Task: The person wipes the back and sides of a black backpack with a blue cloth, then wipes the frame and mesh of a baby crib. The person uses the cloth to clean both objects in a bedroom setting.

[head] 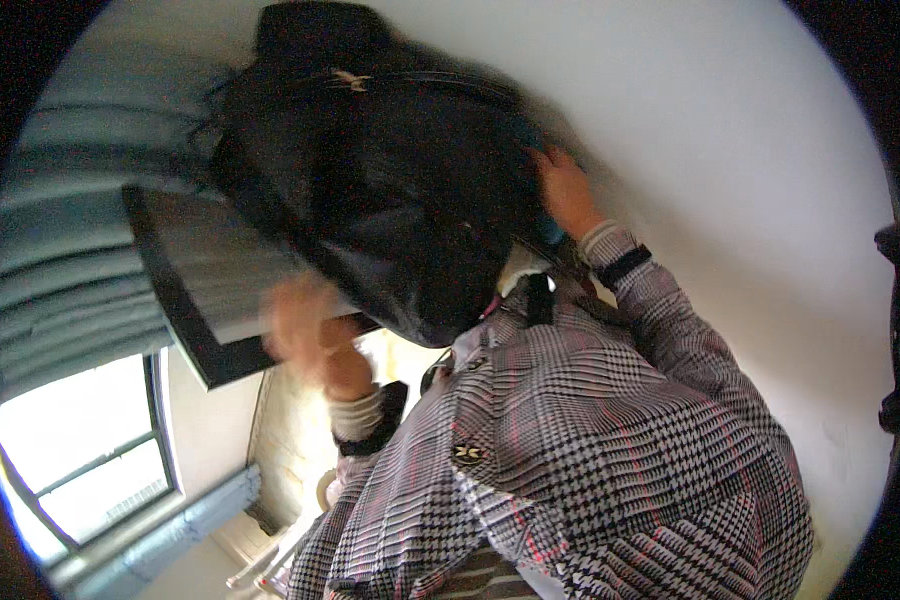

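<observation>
A large black bag [412, 172] with a soft, leather-like surface fills the upper middle of the view, close to a pale wall. A small gold-coloured fitting [352, 80] shows near its top. My right hand [566, 191] touches the bag's right edge, where a strip of blue material [550, 229] shows. How firmly the fingers hold it is unclear. Below the bag's lower left side, my left hand [307, 330] is raised and blurred by motion, so its fingers cannot be made out. Black bands circle both of my sleeves near the wrists.
A dark-bordered panel [210, 352] stands behind my left hand. Teal curtain-like fabric [67, 255] and a bright window [97, 450] are at left, above a bluish ledge [187, 525]. The pale wall [735, 150] runs along the right. A dark object [898, 330] shows at the right rim.
</observation>
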